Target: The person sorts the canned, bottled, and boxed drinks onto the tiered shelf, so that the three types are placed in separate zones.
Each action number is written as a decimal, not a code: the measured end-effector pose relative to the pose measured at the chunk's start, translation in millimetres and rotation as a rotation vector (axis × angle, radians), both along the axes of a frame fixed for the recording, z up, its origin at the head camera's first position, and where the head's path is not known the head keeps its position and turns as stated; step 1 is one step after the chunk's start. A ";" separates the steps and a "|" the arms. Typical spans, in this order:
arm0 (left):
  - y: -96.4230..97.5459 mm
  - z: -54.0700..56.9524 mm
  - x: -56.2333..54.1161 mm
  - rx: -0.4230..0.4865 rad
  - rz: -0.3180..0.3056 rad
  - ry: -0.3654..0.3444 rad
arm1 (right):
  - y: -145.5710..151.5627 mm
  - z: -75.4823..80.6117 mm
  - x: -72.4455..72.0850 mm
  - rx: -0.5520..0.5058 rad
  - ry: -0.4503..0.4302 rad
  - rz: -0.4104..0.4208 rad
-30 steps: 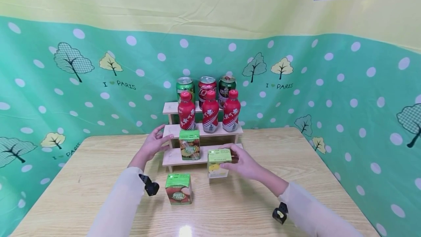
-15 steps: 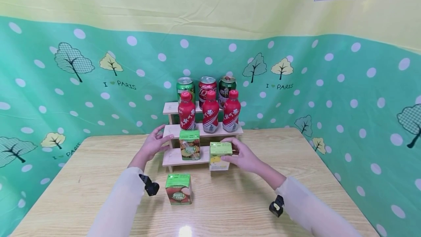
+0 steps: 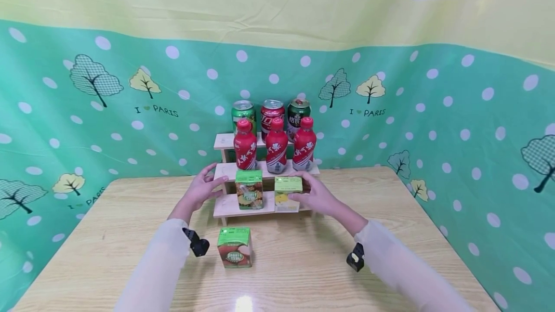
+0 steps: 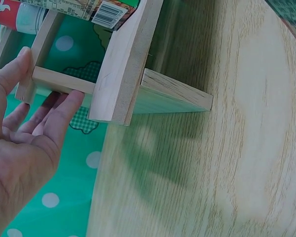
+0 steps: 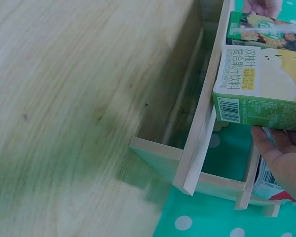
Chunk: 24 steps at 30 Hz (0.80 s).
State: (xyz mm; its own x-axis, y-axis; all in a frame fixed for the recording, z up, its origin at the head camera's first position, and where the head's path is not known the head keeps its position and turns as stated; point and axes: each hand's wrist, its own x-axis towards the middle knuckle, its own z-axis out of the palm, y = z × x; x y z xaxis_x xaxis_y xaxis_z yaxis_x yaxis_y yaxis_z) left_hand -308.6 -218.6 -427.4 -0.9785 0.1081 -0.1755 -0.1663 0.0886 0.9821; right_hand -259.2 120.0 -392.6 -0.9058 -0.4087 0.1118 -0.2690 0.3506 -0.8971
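My left hand (image 3: pixel 202 189) grips the left end of a three-tier wooden shelf (image 3: pixel 226 171). In the left wrist view, its thumb lies at the middle board's edge and its fingers reach around the side brace (image 4: pixel 64 80). My right hand (image 3: pixel 320 196) holds a yellow-and-white juice carton (image 3: pixel 287 201) by its right side, at the bottom tier's front edge. The right wrist view shows the carton (image 5: pixel 241 71) over the bottom board, beside a brown-and-green juice carton (image 3: pixel 249 190) standing on that tier. Another green-topped carton (image 3: pixel 235 249) stands on the table in front.
Three red bottles (image 3: pixel 276 147) stand on the middle tier. Behind them, three drink cans (image 3: pixel 272 110) occupy the top tier. The shelf stands on a wooden table (image 3: pixel 143 225), close to a green dotted cloth backdrop (image 3: pixel 195 85).
My right hand has moved the yellow-and-white carton up and away from me, from in front of the shelf to the bottom tier. The left hand keeps its hold on the shelf.
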 end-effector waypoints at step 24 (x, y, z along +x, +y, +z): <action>2.4 3.8 3.4 0.001 0.004 -0.006 | -12.4 -1.5 -29.8 0.016 -0.053 -0.043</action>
State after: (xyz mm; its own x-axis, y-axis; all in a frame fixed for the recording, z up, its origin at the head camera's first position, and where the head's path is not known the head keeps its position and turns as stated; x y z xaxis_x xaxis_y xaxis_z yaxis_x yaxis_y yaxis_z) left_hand -305.2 -216.2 -423.6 -0.9779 0.1039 -0.1817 -0.1730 0.0869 0.9811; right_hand -288.9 107.6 -394.1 -0.9272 -0.3703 0.0568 -0.2052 0.3750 -0.9040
